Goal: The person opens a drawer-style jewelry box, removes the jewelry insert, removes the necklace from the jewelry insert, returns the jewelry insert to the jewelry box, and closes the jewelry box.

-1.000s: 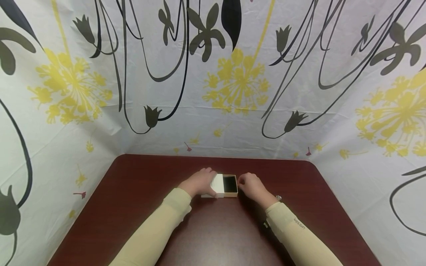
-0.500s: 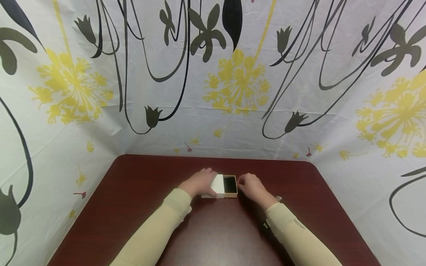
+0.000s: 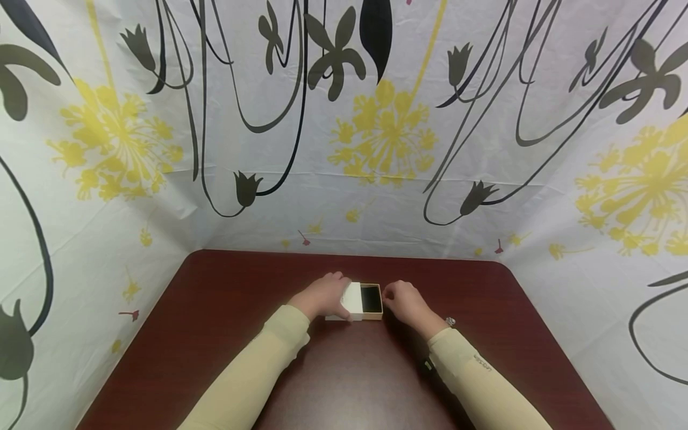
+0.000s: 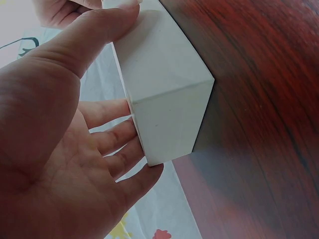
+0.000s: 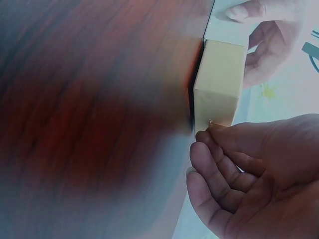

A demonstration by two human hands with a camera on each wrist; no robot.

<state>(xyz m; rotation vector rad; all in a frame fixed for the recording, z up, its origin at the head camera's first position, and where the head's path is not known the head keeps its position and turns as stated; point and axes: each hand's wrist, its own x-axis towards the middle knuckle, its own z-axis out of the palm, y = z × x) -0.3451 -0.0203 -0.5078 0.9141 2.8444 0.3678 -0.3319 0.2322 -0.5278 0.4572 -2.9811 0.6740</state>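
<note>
A small box with a white outer sleeve (image 3: 352,300) lies on the table, its tan drawer (image 5: 217,69) partly out on the right. The drawer's inside looks dark in the head view. My left hand (image 3: 321,296) grips the sleeve, thumb on one side and fingers along the other, as the left wrist view shows over the white sleeve (image 4: 167,59). At the drawer's end face, my right hand (image 3: 408,303) pinches a tiny metallic pull (image 5: 211,122) between thumb and forefinger. Its other fingers are curled, and the fingertips cover most of the pull.
The dark red-brown table (image 3: 252,275) has rounded far corners. White cloth (image 3: 387,221) with yellow flowers and grey vines hangs behind it and along both sides. The box sits near the table's far edge.
The drawer has slid very slightly left into the sleeve, and my right hand has shifted left with it. My left hand keeps its grip on the sleeve.
</note>
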